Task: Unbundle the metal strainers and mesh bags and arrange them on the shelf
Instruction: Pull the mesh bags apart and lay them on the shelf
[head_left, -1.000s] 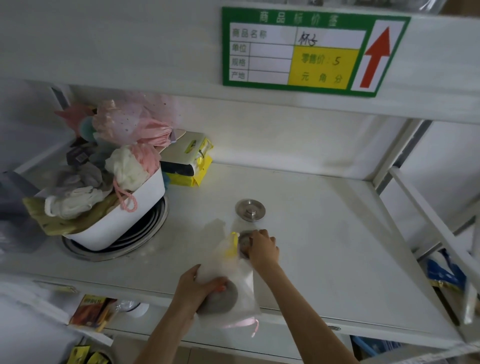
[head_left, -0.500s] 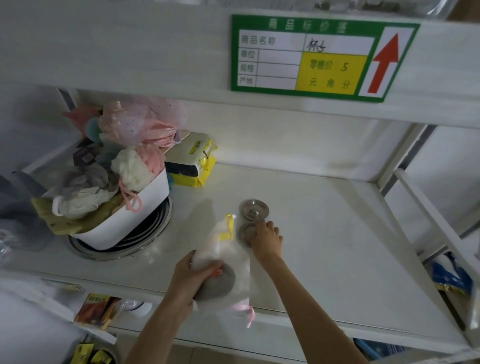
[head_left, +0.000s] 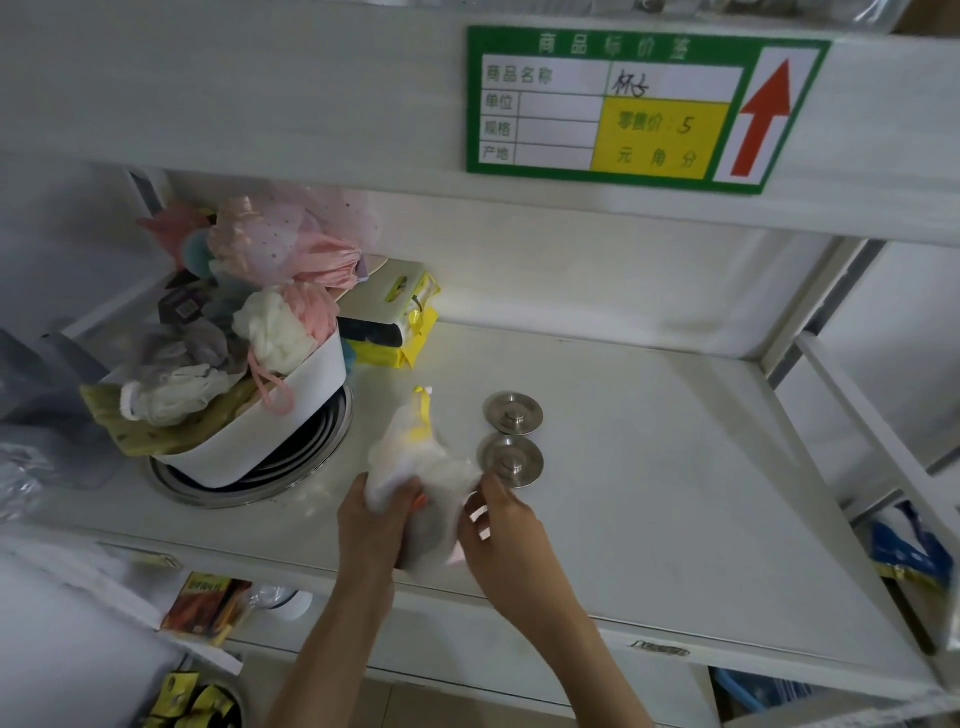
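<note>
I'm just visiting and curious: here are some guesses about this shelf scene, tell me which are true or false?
1. Two round metal strainers lie on the shelf. True: the far strainer and the near strainer sit one behind the other.
2. The left hand is empty. False: the left hand grips a white mesh bag.
3. The white tub holds bath puffs. True: the white tub is piled full.
4. The price tag arrow points down. False: the arrow on the price tag points up.

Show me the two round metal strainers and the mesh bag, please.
far metal strainer (head_left: 512, 412): head view, on its centre knob.
near metal strainer (head_left: 511, 461): head view, on its centre knob.
mesh bag (head_left: 415, 462): head view, on its white upper part.
</note>
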